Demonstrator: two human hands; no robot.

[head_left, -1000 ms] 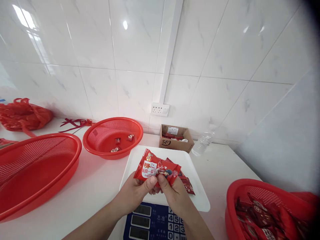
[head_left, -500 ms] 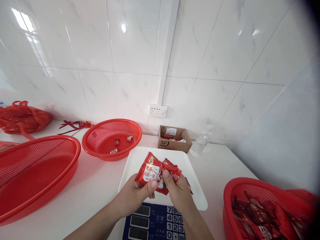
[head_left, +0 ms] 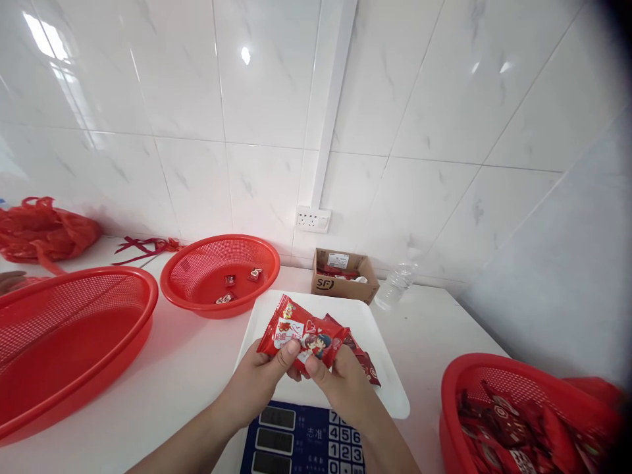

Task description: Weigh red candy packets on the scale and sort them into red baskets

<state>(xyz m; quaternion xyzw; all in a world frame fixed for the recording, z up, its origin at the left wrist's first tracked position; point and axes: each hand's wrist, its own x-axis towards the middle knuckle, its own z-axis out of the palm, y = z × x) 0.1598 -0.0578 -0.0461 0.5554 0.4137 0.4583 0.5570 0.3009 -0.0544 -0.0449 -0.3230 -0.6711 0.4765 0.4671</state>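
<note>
Both my hands grip a red candy packet (head_left: 316,332) printed with a cartoon couple, a heart and white lettering. My left hand (head_left: 259,382) pinches its left part with the thumb on top; my right hand (head_left: 348,385) holds the right part the same way. The packet is above the white tray (head_left: 276,299) of a digital scale with a blue keypad panel (head_left: 309,438). Several dark red packets (head_left: 368,368) lie on the tray beyond my right hand, partly hidden by it.
At right stands a red basket (head_left: 447,408) full of red packets. Another red basket (head_left: 172,289) at back left holds a few small sweets; a large red basket (head_left: 153,296) is at left. Behind the scale are a cardboard box (head_left: 340,286) and a clear bottle (head_left: 395,286). Another person's hand (head_left: 12,282) shows far left.
The packet has been turned flatter and its printed front now shows whole. My right thumb has moved down and left. A person's hand has appeared at the far left.
</note>
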